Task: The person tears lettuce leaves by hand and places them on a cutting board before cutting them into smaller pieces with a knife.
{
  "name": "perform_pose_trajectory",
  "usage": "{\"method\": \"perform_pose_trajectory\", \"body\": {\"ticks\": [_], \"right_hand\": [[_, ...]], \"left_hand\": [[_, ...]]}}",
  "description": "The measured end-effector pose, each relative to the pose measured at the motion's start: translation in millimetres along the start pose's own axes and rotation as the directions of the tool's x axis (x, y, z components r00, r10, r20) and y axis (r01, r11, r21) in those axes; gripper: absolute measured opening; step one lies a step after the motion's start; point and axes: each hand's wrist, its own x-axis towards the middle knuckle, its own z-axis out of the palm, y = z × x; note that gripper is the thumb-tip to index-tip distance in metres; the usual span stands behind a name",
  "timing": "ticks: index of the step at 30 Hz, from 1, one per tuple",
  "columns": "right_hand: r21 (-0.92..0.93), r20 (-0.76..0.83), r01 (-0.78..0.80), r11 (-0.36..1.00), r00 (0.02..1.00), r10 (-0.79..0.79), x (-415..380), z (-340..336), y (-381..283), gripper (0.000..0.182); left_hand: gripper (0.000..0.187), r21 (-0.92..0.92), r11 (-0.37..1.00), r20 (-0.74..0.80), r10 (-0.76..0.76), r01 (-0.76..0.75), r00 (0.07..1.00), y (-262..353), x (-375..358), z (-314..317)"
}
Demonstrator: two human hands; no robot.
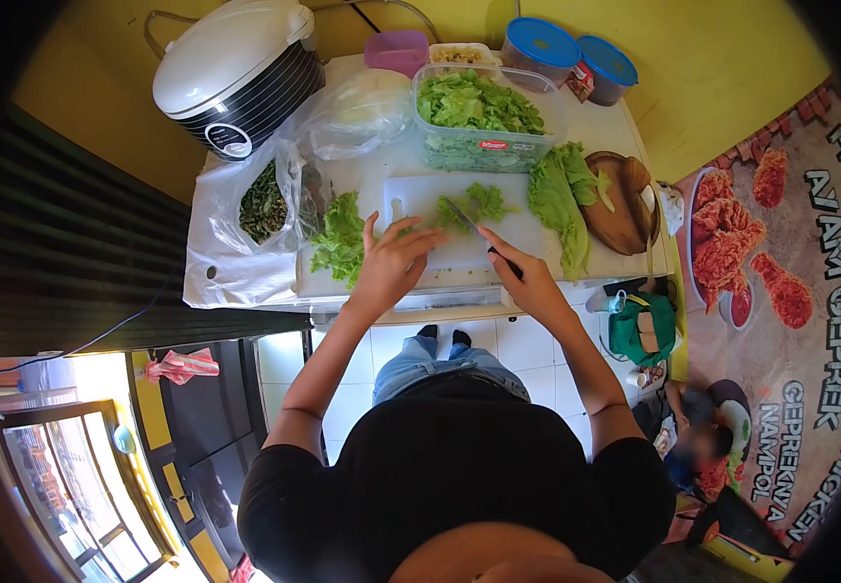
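Note:
My right hand (522, 275) grips the black handle of a knife (466, 218), whose blade points up and left over the white cutting board (527, 194). Cut lettuce (483, 201) lies on the board by the blade. My left hand (396, 257) is over the board's left front corner, fingers spread, with nothing visible in it. Just left of that hand rests a bunch of lettuce leaves (338, 238). More whole lettuce (561, 199) lies at the board's right edge. Behind the board stands a clear plastic container (537, 155) filled with lettuce pieces.
At the right sits a wooden mortar (610, 223) with a pestle. A plastic bag of dark green leaves (265, 209) is at the left, below a rice cooker (236, 78). Blue-lidded tubs (542, 44) and a purple container (397, 51) line the back. Another person (702, 437) is at lower right.

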Motion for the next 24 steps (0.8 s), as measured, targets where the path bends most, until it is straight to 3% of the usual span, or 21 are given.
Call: {"method": "perform_pose_trajectory", "body": {"ticks": [9, 17, 24], "right_hand": [[-0.008, 0.098, 0.014, 1.0, 0.995, -0.013, -1, 8, -3, 0.044], [-0.035, 0.085, 0.145, 0.989, 0.986, -0.142, 1, 12, 3, 0.043], [-0.22, 0.107, 0.064, 0.973, 0.993, -0.041, 5, 14, 8, 0.044]], "left_hand": [[0.029, 0.066, 0.997, 0.012, -0.04, 0.04, 0.999, 3, -15, 6], [0.029, 0.059, 0.997, 0.045, -0.044, 0.042, 0.998, -2, -15, 3], [0.028, 0.056, 0.998, 0.06, -0.042, 0.039, 0.997, -2, -16, 2]]}}
